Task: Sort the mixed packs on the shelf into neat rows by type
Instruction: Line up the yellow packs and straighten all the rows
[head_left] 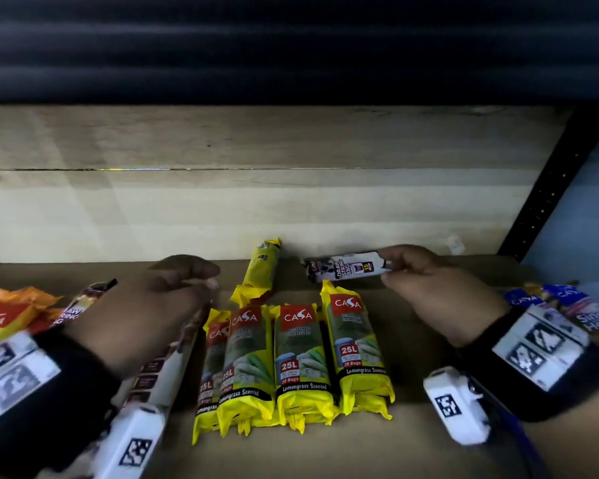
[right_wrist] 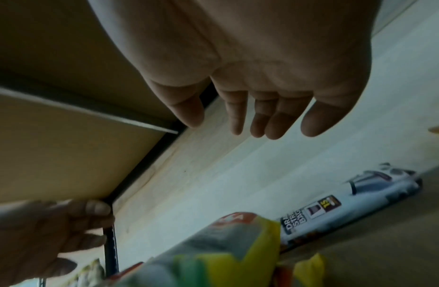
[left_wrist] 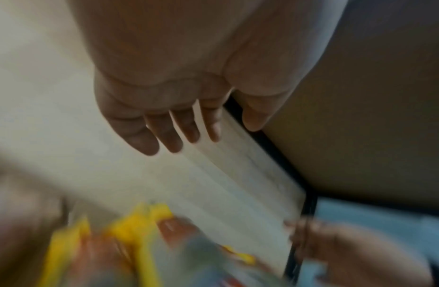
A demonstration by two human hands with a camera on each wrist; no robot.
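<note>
The white pack (head_left: 346,267) lies crosswise near the back edge of the shelf (head_left: 408,357), just behind the row of yellow packs (head_left: 301,357). I'd judge that dragging it sideways could catch the rightmost yellow pack's top corner and skew the row, or knock the loose yellow pack (head_left: 261,271) beside it. The right hand (head_left: 429,292) is loosely spread, its fingertips (right_wrist: 238,116) at the white pack's right end; whether they touch it is unclear. The left hand (head_left: 146,305) hovers relaxed and holds nothing.
</note>
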